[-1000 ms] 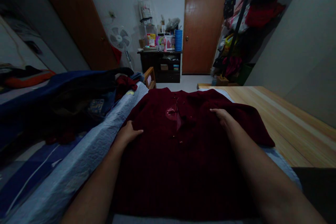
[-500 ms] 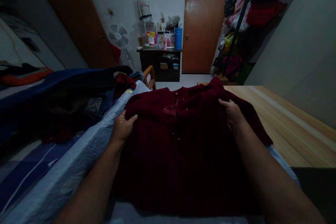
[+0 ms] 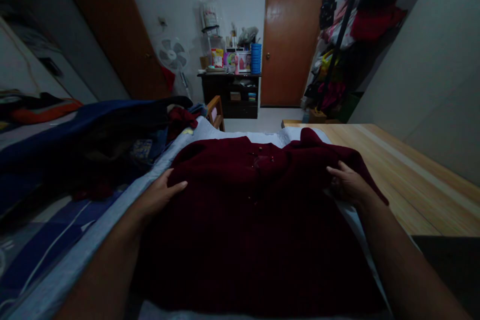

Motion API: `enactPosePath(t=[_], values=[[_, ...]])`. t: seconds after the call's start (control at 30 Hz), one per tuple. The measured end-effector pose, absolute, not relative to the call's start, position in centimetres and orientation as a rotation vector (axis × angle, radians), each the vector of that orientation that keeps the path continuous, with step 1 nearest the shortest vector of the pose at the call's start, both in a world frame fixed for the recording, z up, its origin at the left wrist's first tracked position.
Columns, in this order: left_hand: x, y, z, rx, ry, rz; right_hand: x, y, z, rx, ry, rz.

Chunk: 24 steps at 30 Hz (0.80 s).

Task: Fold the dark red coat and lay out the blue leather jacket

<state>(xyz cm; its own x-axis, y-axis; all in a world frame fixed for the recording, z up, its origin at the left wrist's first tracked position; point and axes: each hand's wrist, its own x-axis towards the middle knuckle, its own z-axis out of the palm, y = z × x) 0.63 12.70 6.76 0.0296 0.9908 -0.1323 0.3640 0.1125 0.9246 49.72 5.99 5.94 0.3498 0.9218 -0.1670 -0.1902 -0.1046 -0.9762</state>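
Note:
A dark red garment (image 3: 240,240) with small buttons near its neck lies spread over a light blue padded cloth (image 3: 112,230). At its left edge my left hand (image 3: 162,194) grips the fabric, thumb on top and fingers hidden beneath. My right hand (image 3: 347,181) pinches the garment on the right side, below the shoulder. One sleeve reaches down to the right, onto the wooden surface. The lower part of the garment is very dark.
Piled clothes (image 3: 93,145) lie on the left above a blue checked cloth (image 3: 56,240). A wooden tabletop (image 3: 408,175) extends at the right. Further back are a white fan (image 3: 173,54), a dark cabinet (image 3: 229,95), a wooden door (image 3: 298,35) and hanging bags (image 3: 378,20).
Both hands have moved down and apart with the garment. Its top edge is lower, uncovering light blue cloth behind it.

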Motion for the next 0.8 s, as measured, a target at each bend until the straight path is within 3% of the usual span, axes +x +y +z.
enactPosePath(t=[0.2, 0.43, 0.63, 0.8], values=[[-1.3, 9.3, 4.2, 1.428, 1.498, 0.692, 49.5, 2.3, 3.8, -1.691, -1.155, 0.964], [-1.5, 6.9, 2.7, 1.407, 1.359, 0.723, 47.4, 1.9, 1.8, -2.230, -1.649, 0.390], [-1.2, 7.2, 3.6, 1.463, 1.453, 0.830, 47.2, 1.0, 4.1, -2.005, -1.518, 0.674], [-0.9, 8.9, 4.6, 2.063, 1.840, 0.583, 47.6, 0.1, 6.1, -2.180, -1.876, 0.627]])
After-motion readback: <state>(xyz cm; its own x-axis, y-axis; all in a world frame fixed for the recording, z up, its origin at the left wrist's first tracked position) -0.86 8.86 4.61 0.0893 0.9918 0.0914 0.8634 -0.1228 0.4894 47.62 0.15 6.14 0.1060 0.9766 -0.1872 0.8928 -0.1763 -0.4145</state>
